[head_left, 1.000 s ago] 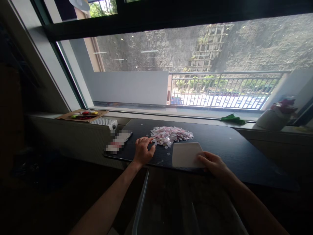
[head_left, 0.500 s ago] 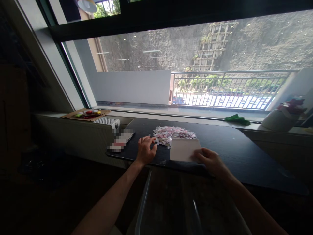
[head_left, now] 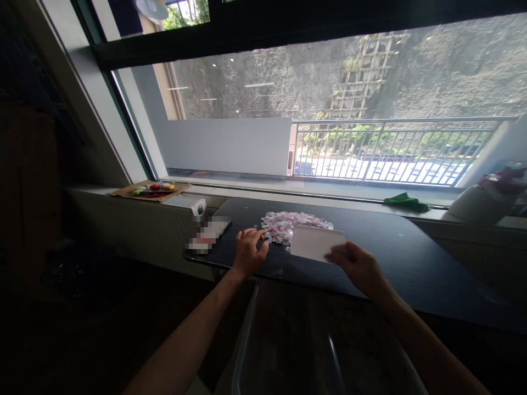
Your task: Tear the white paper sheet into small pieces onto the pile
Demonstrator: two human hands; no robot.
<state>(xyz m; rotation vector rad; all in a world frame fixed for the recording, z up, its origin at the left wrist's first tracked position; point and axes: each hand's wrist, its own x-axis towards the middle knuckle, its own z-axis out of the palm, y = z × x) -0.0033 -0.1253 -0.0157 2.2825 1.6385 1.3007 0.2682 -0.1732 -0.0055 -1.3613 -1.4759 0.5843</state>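
Observation:
A heap of small white and pink paper-like pieces (head_left: pixel 280 224) lies on the dark table (head_left: pixel 370 236). My right hand (head_left: pixel 358 266) grips a flat white rectangular sheet (head_left: pixel 313 243) by its right end, thumb and fingers closed on it. The sheet is tilted up in front of the heap and hides part of its near side. At the heap's left edge, my left hand (head_left: pixel 250 251) rests with fingers loosely bent and the thumb apart; I see nothing held in it. Under the table's near edge is a clear plastic container (head_left: pixel 244 340), its inside too dark to make out.
A blurred-out flat item (head_left: pixel 208 235) lies at the table's left end, near a white radiator (head_left: pixel 187 206). On the sill are a cardboard piece (head_left: pixel 119 190) with colourful items, a green cloth (head_left: pixel 405 202) and a pale rounded object (head_left: pixel 473 203). A window stands behind.
The white sheet in my right hand has risen slightly and its angle has changed. My left hand stays beside the heap. The whole view has shifted a little.

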